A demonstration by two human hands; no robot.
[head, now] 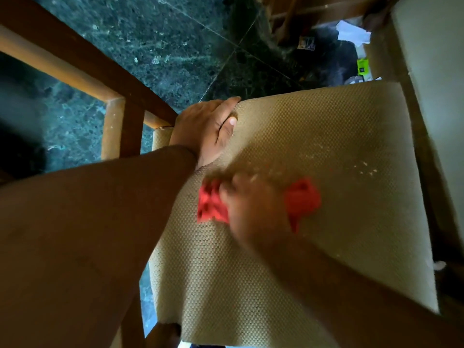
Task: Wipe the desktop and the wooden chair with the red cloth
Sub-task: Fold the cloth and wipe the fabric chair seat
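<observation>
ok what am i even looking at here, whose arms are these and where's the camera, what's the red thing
There is no machine here: these are a person's two bare arms, filmed by one wide-angle camera worn on that person's head, looking forward and down. That is why the arms come in from the bottom of the picture.

Below them is the beige woven seat cushion of a brown wooden chair, standing on a dark green marble floor.

The left hand rests on the cushion's far edge, fingers over the side, which looks like steadying it. The right hand is blurred by motion and presses a crumpled red cloth against the cushion; the cloth shows on both sides of the hand. Small pale crumbs lie on the fabric nearby.
</observation>
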